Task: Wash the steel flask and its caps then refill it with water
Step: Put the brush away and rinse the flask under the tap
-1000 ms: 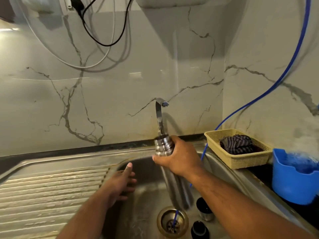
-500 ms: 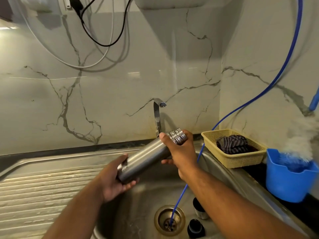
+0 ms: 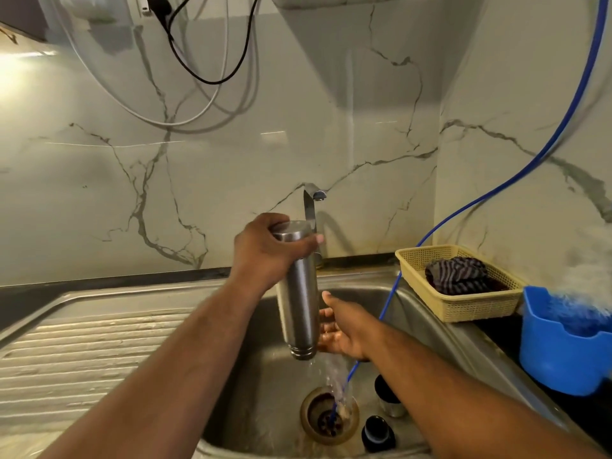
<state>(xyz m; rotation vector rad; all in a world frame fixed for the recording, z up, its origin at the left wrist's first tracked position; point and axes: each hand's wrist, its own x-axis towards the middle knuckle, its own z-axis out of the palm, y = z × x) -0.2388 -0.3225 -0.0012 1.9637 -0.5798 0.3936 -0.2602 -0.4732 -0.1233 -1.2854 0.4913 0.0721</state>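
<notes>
While the steel flask point(image 3: 298, 293) hangs mouth-down over the sink point(image 3: 238, 385), we grip its base end w/ the left hand point(image 3: 261, 256), up top by the faucet point(image 3: 313, 207). Right hand point(image 3: 344, 329) has fingers loose, palm up, just beside the flask neck; can't tell if it's touching. Water point(image 3: 328, 376) runs out of the mouth twd the drain point(image 3: 318, 415). Blue tube point(image 3: 390, 299) drops into the same drain. 2 caps on the sink floor: steel-and-black cap point(image 3: 387, 399) partly hidden by our right forearm, black cap point(image 3: 377, 432) nearer the front edge. Bench on the right: yellow basket point(image 3: 463, 309) w/ striped cloth point(image 3: 457, 274), blue tub point(image 3: 563, 359) just beside it.
</notes>
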